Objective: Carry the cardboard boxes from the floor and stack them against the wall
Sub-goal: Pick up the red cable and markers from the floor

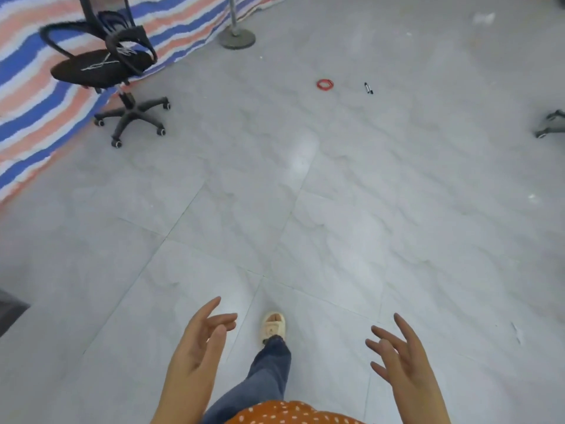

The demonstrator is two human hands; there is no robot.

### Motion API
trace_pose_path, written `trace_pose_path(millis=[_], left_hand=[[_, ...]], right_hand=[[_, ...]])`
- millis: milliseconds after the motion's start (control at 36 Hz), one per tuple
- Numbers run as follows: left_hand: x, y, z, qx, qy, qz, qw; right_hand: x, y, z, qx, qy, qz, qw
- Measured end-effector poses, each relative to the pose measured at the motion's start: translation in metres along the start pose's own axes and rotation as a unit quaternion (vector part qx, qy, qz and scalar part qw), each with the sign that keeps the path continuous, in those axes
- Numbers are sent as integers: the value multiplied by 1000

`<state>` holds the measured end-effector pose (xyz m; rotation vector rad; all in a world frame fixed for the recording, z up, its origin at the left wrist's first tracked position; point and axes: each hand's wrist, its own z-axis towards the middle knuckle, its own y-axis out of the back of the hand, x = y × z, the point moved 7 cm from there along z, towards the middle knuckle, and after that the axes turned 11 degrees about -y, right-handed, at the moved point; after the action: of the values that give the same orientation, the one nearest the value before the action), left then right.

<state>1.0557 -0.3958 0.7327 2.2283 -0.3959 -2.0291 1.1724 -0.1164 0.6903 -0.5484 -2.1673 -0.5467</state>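
Note:
No cardboard box shows in the head view. My left hand [200,341] hangs low in front of me at the bottom centre-left, fingers loosely spread, holding nothing. My right hand [397,353] is at the bottom right, palm turned inward, fingers relaxed and empty. Between the two hands my leg in blue jeans and a cream shoe [273,327] steps forward on the grey tiled floor [305,209].
A black office chair [104,62] on castors stands at the upper left, partly on a striped blue, orange and white tarp [33,111]. A round metal stand base [237,36] sits at the top. A red ring [325,84] and a black marker [368,88] lie on the floor. Another wheeled base [550,123] shows at the right edge.

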Motion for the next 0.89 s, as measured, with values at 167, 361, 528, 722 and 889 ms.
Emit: trace_pose_path(millis=[167, 361, 528, 722, 889], left_hand=[[-36, -26, 112, 24, -28, -13, 999], [-58, -89, 212, 103, -32, -5, 994], [-71, -153, 294, 144, -41, 10, 989], [-100, -252, 393, 118, -35, -26, 992], [-148, -339, 474, 106, -42, -29, 993]], right_hand=[[79, -20, 70, -18, 23, 23, 999], [136, -17, 135, -60, 13, 28, 998], [180, 0, 204, -81, -25, 52, 995], [265, 42, 330, -69, 9, 31, 997], [351, 87, 432, -76, 40, 2, 996]])
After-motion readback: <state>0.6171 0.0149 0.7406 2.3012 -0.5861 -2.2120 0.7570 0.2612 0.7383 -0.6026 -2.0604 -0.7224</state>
